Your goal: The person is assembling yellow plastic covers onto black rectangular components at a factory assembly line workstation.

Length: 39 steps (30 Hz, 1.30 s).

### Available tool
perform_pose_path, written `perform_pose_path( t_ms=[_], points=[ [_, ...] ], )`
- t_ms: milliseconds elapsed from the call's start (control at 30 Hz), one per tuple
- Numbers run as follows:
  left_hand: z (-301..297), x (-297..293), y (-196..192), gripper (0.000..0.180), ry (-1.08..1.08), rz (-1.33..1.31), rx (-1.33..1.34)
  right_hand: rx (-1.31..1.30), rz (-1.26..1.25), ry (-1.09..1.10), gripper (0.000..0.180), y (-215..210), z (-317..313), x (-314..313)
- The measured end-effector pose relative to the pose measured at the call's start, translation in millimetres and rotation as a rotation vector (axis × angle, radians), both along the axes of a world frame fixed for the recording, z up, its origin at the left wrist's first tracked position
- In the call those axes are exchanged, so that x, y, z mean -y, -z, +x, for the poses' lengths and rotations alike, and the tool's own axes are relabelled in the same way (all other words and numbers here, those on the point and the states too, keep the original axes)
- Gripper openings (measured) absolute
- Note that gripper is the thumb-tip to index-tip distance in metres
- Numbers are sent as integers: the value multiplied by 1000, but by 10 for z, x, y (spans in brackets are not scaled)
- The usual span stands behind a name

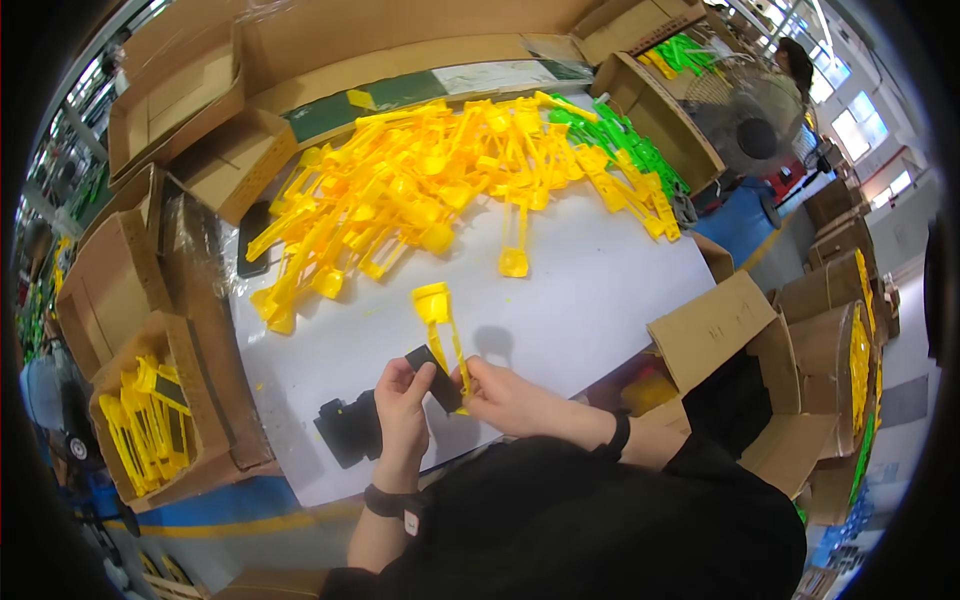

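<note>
Left hand (402, 398) pinches a black card (436, 374) by its lower left edge. Right hand (502, 396) grips the lower end of a yellow part (440, 320); the part runs up and away from the grip, touching the card's right side. Both hands held over the white table (590, 300). Yellow pile (420, 190) lies well beyond the grip, green parts (625, 140) far right of it. Black stack (350, 428) just left of the left hand.

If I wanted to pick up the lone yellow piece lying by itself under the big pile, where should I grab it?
Probably grab the lone yellow piece by its thin stem, from above: the stem is narrow, lies flat on the white table and has bare space on both sides. Its wider end nearest you looks harder to pinch.
</note>
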<state>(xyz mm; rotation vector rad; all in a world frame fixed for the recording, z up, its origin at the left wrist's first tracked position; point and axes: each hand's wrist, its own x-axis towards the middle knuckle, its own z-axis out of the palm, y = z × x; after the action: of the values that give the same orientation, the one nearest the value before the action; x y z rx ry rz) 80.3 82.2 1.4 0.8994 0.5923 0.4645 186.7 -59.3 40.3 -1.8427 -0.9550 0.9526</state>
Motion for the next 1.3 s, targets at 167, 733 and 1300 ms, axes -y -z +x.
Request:
perform_pose_path(
  t_ms=[167, 733, 1300],
  points=[
    [66, 89, 33, 24, 11, 104, 58, 43, -83, 71, 38, -221, -77, -50],
    [450, 144, -164, 15, -10, -33, -118, -376, 87, 56, 34, 125, 159, -161],
    [471, 241, -104, 19, -13, -173, -60, -447, 193, 155, 47, 296, 210, -115]
  ],
)
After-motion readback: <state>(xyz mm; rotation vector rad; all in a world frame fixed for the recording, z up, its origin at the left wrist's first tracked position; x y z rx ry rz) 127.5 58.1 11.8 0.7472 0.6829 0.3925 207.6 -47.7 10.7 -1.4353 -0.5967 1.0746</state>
